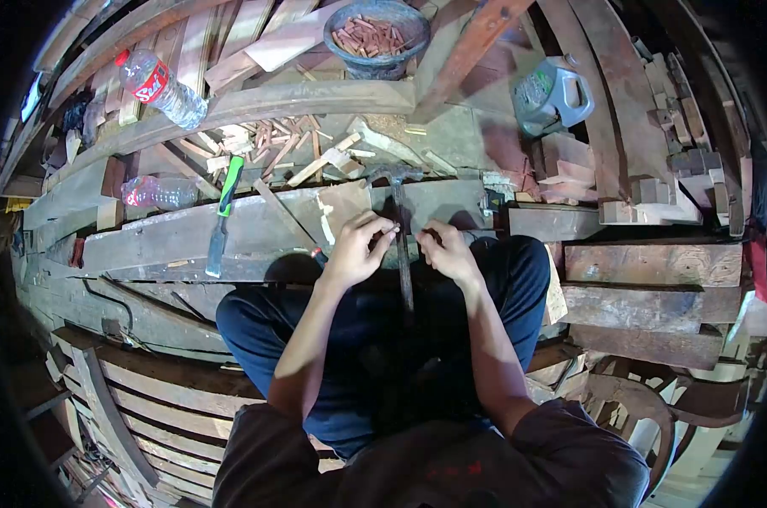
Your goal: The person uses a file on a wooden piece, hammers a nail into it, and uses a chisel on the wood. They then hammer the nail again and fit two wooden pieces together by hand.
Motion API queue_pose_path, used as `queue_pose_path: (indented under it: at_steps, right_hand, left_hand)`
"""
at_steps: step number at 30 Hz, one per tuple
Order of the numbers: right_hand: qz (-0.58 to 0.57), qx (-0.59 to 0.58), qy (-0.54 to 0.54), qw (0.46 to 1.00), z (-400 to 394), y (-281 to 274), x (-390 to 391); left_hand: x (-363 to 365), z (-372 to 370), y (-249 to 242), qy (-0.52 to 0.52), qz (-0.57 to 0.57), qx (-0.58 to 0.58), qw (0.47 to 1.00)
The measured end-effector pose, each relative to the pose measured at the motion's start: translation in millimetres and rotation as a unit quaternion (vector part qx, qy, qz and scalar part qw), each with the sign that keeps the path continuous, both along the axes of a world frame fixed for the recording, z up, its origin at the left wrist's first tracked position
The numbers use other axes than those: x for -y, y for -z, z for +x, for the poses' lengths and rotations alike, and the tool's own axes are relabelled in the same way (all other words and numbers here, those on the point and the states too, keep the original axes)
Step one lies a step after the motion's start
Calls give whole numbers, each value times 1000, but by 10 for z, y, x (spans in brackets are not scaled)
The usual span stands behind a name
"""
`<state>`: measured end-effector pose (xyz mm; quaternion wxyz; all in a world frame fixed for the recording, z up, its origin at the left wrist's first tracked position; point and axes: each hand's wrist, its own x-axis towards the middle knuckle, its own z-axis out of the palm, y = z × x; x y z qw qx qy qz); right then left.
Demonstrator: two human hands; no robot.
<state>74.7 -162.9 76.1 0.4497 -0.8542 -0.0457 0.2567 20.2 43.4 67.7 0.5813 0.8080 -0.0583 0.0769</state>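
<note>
The left hand and the right hand curl on either side of a hammer.

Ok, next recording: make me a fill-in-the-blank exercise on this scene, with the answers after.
The hammer's handle shows ____ the left hand and the right hand.
The chisel has a bright ____ handle.
The bottle farther from the person has a ____ cap.
The bucket holds small pieces of ____.

Missing words: between; green; red; wood
</note>
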Motion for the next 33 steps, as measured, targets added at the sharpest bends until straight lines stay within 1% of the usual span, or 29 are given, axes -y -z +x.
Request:
queue_pose_path:
  at_steps: [2,3,6,7,10,11,14,20,21,23,26,29,32,33]
  right_hand:
    - [-14,52,-21,998,-2,151,5]
    - [-47,36,-26,998,5,14,-48]
    - [-82,101,-45,990,-17,-24,-76]
    - [-94,102,-47,989,-21,-54,-96]
    - [-104,114,-62,986,-25,4,-82]
    - [-88,140,-71,984,-29,72,-57]
    - [-79,156,-67,982,-32,101,-57]
    - [-74,164,-65,982,-32,148,-67]
    - [-57,135,-56,988,-36,85,-91]
    - [-63,130,-52,988,-32,100,-110]
    - [-55,140,-47,987,-30,153,-119]
    - [-50,145,-41,987,-16,186,-125]
    - [-38,144,-38,988,-19,196,-123]
    - [-40,141,-38,988,-14,213,-131]
  left_hand:
    - [-24,12,17,-11,22,20,1000]
    - [-37,20,36,-10,40,24,999]
    - [-52,17,48,-21,36,12,999]
    - [-51,12,22,-24,17,6,1000]
    - [-60,26,23,-29,19,17,999]
    - [-57,16,7,-29,16,-2,999]
    - [-46,30,0,-46,-5,21,999]
    - [-75,39,46,-86,-13,11,996]
    - [-82,40,60,-97,-15,10,995]
    - [-114,57,116,-111,-20,16,993]
    - [-137,56,50,-140,-12,-10,990]
    - [-175,60,186,-162,-37,-43,985]
    - [-191,52,106,-176,-46,-80,980]
    - [-201,59,133,-177,-46,-67,981]
